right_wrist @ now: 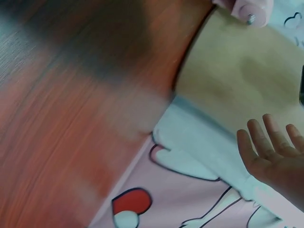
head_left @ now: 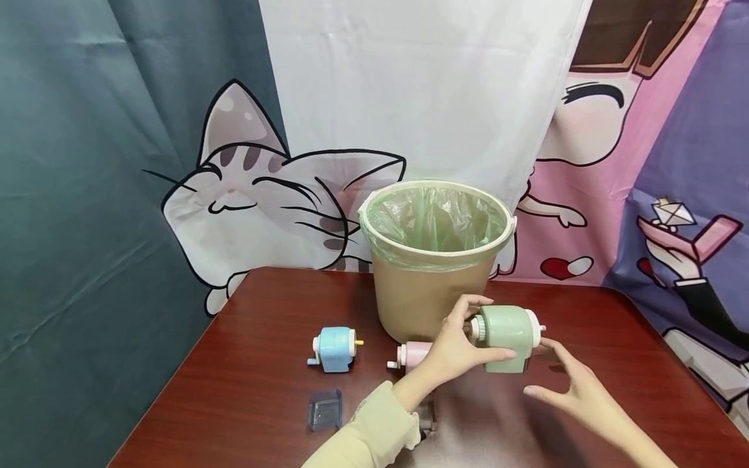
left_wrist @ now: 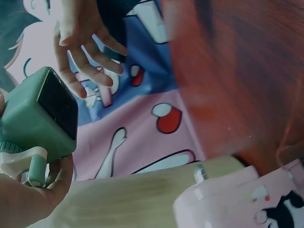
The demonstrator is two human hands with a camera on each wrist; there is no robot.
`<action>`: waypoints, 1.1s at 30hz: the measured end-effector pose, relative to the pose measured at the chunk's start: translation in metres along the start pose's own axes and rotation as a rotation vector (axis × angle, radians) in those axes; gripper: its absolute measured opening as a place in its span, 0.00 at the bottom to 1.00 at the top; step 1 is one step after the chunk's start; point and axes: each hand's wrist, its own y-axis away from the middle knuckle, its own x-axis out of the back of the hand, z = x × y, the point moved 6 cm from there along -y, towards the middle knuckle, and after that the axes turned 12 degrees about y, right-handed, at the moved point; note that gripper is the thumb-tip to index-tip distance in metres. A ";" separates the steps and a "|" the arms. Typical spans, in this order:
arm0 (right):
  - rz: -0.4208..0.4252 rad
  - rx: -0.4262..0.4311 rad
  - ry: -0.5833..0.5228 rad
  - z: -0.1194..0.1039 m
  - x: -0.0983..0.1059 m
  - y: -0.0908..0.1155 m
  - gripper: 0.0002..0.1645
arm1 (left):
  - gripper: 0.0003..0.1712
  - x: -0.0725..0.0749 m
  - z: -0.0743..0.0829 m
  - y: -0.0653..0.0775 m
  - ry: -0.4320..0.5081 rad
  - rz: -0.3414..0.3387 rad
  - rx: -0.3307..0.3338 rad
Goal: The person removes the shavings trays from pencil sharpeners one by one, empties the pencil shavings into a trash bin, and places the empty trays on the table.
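Observation:
My left hand (head_left: 453, 351) grips a green hand-crank pencil sharpener (head_left: 506, 335) above the table. Its fingers are behind and its thumb lies across the front. A dark rectangular face of the sharpener shows in the left wrist view, above the white crank (left_wrist: 23, 161). To the right, my right hand (head_left: 576, 383) is spread with fingers loosely extended, holding nothing. The left wrist view shows it apart from the sharpener. A pink sharpener (head_left: 415, 354) stands on the table, partly hidden by my left hand. Farther left stands a light-blue sharpener (head_left: 336, 350).
A beige bin (head_left: 433, 292) with a green plastic liner stands behind the sharpeners. A small dark-blue see-through tray (head_left: 325, 411) lies at the front left. Beside my left sleeve is a brownish tray (head_left: 429, 416), partly covered. A printed cloth (head_left: 421, 97) hangs behind the table.

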 end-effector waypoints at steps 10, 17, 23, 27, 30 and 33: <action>0.131 0.106 -0.440 -0.047 -0.001 -0.009 0.43 | 0.41 0.023 0.024 0.017 0.116 0.023 -0.064; 0.110 0.095 -0.621 -0.072 -0.010 -0.025 0.43 | 0.41 0.047 0.035 0.028 0.137 0.067 -0.072; 0.091 0.014 -0.698 -0.082 -0.020 -0.038 0.38 | 0.41 0.061 0.041 0.033 0.114 0.088 -0.109; 0.104 -0.006 -0.733 -0.090 -0.024 -0.045 0.37 | 0.42 0.069 0.042 0.034 0.083 0.052 -0.098; 0.106 -0.019 -0.725 -0.096 -0.025 -0.049 0.38 | 0.48 0.072 0.044 0.034 0.093 -0.030 -0.061; 0.091 -0.009 -0.731 -0.105 -0.024 -0.053 0.37 | 0.54 0.077 0.048 0.035 0.083 -0.089 -0.069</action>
